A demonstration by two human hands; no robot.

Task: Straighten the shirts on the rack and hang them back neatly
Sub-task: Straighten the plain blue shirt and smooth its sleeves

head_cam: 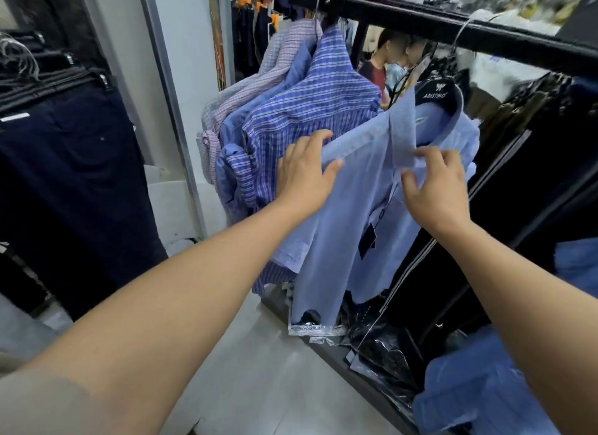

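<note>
The light blue shirt [356,208] is thin woven cloth, matt and softly creased. The striped shirt [307,111] beside it is similar matt cloth with pale woven-in stripes. The rail [453,26] is black, dull and faintly fuzzy-looking. The wire hangers [318,10] are bare shiny metal; the black hanger [435,94] looks like smooth plastic with white print. Clear plastic bags [382,344] below are glossy and crinkled. The floor [275,353] is pale smooth tile with a faint sheen. The navy trousers [74,175] are dark matt cloth

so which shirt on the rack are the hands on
The plain light blue shirt: left hand and right hand both grip it. The other shirts are striped or checked.
</note>
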